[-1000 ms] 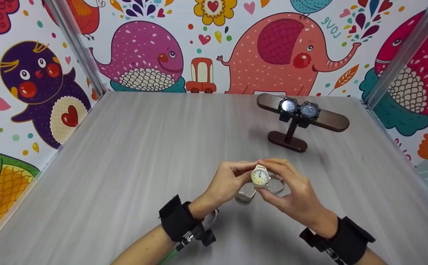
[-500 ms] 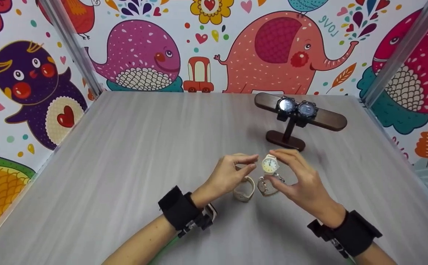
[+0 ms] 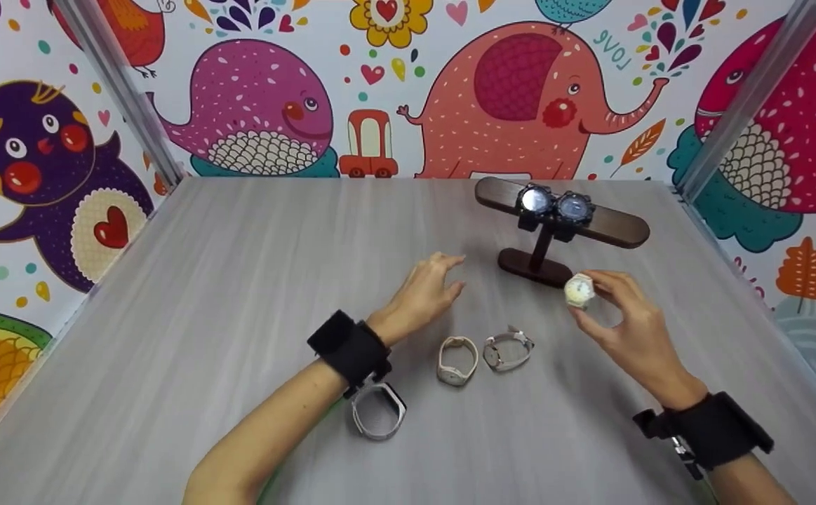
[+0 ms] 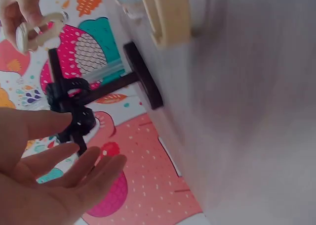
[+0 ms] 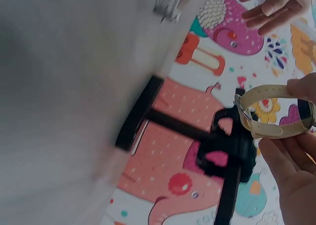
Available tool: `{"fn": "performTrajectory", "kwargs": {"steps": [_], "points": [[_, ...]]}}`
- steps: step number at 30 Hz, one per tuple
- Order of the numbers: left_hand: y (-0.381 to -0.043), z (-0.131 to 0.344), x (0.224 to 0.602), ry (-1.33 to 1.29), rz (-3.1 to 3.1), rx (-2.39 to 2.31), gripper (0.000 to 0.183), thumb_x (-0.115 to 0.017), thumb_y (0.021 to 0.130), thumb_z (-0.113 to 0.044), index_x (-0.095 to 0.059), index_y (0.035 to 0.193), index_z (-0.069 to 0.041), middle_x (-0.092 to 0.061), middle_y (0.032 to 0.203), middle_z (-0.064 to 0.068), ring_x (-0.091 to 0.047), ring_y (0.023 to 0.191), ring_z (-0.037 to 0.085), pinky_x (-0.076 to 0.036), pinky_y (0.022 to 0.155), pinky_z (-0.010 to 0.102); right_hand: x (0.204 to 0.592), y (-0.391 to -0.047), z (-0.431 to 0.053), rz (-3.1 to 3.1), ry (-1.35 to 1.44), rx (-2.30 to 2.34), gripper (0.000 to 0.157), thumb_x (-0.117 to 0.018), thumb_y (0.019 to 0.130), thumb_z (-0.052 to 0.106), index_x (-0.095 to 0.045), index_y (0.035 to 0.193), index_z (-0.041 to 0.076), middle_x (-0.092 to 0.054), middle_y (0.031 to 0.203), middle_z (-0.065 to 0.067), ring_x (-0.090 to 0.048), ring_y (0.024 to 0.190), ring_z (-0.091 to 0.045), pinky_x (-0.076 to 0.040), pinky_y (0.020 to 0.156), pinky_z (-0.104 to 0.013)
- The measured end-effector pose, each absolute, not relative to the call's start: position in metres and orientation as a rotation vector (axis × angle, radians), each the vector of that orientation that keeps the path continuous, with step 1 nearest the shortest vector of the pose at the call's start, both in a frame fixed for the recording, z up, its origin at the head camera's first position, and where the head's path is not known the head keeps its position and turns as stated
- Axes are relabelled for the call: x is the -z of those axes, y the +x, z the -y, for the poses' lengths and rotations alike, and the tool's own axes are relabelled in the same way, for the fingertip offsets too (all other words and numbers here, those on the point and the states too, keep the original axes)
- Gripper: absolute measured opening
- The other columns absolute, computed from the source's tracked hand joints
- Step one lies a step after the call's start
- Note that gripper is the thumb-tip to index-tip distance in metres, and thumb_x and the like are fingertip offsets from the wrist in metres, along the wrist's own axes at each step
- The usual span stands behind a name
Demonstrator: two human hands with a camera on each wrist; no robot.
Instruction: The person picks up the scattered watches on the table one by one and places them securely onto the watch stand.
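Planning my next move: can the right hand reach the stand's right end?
Probably yes: the right hand, holding a watch, is close by, and nothing visible blocks the stand's bare right end.

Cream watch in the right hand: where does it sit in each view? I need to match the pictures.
Head: cream watch right of centre, below mid-height, held in the fingers of the right hand.
Left wrist: cream watch near the top left corner.
Right wrist: cream watch at the right edge, about mid-height, seen as a loop.
Shared landmark: the dark watch stand, visible in all three views.
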State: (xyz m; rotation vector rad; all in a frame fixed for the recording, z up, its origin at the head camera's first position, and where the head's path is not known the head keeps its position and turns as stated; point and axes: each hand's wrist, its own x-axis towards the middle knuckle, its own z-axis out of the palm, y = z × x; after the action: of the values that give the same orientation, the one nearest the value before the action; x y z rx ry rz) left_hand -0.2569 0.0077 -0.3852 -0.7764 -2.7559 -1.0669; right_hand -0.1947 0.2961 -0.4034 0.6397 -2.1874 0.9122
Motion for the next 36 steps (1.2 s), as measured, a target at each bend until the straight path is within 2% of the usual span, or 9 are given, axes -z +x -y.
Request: {"fn": "performTrajectory", "kwargs": {"steps": [7, 14, 18, 22, 24, 28, 30, 33, 36], "points": [[-0.291, -0.007, 0.391, -0.735, 2.730, 0.894, 0.052, -0.066, 0.093, -0.004, -0.049, 0.142, 0.006, -0.056, 0.137, 0.024, -0.054, 0.130, 0.038, -0.047, 0.112, 0.043, 0.401, -0.202, -0.344, 2.308, 0.400, -0.841, 0.054, -0.080, 0.073, -0.014, -0.060, 0.122, -0.010, -0.062, 0.114, -0.025, -0.046, 0.109, 0.017, -0.038, 0.095, 0.004], [-0.317, -0.007, 0.394, -0.743, 2.769, 0.879, 0.075, -0.071, 0.092, -0.007, -0.031, 0.154, 0.004, -0.041, 0.154, 0.023, -0.041, 0.143, 0.035, -0.037, 0.120, 0.042, 0.396, -0.213, -0.380, 2.361, 0.212, -0.871, 0.050, -0.079, 0.081, -0.005, -0.058, 0.127, -0.007, -0.059, 0.114, -0.020, -0.043, 0.103, 0.018, -0.035, 0.092, 0.007], [-0.331, -0.014, 0.385, -0.767, 2.764, 0.913, 0.084, -0.073, 0.090, -0.009, -0.023, 0.157, 0.002, -0.033, 0.159, 0.022, -0.036, 0.148, 0.032, -0.032, 0.123, 0.040, 0.389, -0.223, -0.385, 2.372, 0.156, -0.919, 0.051, -0.078, 0.085, 0.004, -0.057, 0.131, -0.004, -0.058, 0.118, -0.008, -0.045, 0.107, 0.018, -0.038, 0.093, 0.004], [-0.342, -0.027, 0.371, -0.813, 2.740, 0.936, 0.088, -0.075, 0.089, -0.010, -0.021, 0.158, -0.001, -0.026, 0.163, 0.020, -0.032, 0.150, 0.030, -0.034, 0.123, 0.038, 0.381, -0.233, -0.384, 2.383, 0.137, -0.971, 0.051, -0.077, 0.088, 0.011, -0.057, 0.134, -0.001, -0.054, 0.117, 0.009, -0.046, 0.109, 0.017, -0.041, 0.094, 0.001], [-0.346, -0.033, 0.365, -0.835, 2.737, 0.958, 0.091, -0.075, 0.089, -0.009, -0.019, 0.159, -0.003, -0.021, 0.165, 0.019, -0.030, 0.151, 0.030, -0.035, 0.122, 0.037, 0.377, -0.237, -0.383, 2.401, 0.133, -0.982, 0.051, -0.076, 0.089, 0.014, -0.057, 0.135, 0.001, -0.052, 0.117, 0.012, -0.049, 0.112, 0.015, -0.042, 0.095, -0.001], [-0.351, -0.044, 0.352, -0.870, 2.754, 0.967, 0.091, -0.073, 0.089, -0.004, -0.017, 0.160, -0.006, -0.014, 0.168, 0.017, -0.028, 0.152, 0.030, -0.037, 0.120, 0.034, 0.369, -0.245, -0.382, 2.467, 0.144, -0.961, 0.053, -0.074, 0.091, 0.018, -0.056, 0.139, 0.006, -0.054, 0.124, 0.001, -0.057, 0.122, -0.005, -0.041, 0.096, -0.002], [-0.356, -0.048, 0.347, -0.909, 2.754, 0.948, 0.085, -0.070, 0.090, 0.000, -0.022, 0.159, -0.005, -0.015, 0.168, 0.017, -0.028, 0.153, 0.030, -0.037, 0.120, 0.033, 0.366, -0.249, -0.382, 2.491, 0.159, -0.949, 0.054, -0.073, 0.091, 0.018, -0.055, 0.140, 0.007, -0.054, 0.128, -0.007, -0.057, 0.127, -0.016, -0.041, 0.097, -0.003], [-0.363, -0.052, 0.341, -0.977, 2.744, 0.928, 0.073, -0.066, 0.091, 0.006, -0.032, 0.155, 0.000, -0.022, 0.166, 0.018, -0.028, 0.152, 0.030, -0.034, 0.122, 0.033, 0.364, -0.254, -0.383, 2.505, 0.189, -0.957, 0.055, -0.073, 0.090, 0.016, -0.054, 0.141, 0.008, -0.054, 0.131, -0.013, -0.055, 0.128, -0.018, -0.040, 0.097, -0.003], [-0.369, -0.054, 0.338, -1.041, 2.731, 0.910, 0.062, -0.063, 0.092, 0.008, -0.041, 0.149, 0.004, -0.031, 0.162, 0.021, -0.033, 0.150, 0.032, -0.034, 0.122, 0.033, 0.366, -0.258, -0.383, 2.503, 0.228, -0.981, 0.055, -0.073, 0.090, 0.013, -0.054, 0.140, 0.005, -0.055, 0.129, -0.011, -0.055, 0.128, -0.016, -0.040, 0.097, -0.002]]}}
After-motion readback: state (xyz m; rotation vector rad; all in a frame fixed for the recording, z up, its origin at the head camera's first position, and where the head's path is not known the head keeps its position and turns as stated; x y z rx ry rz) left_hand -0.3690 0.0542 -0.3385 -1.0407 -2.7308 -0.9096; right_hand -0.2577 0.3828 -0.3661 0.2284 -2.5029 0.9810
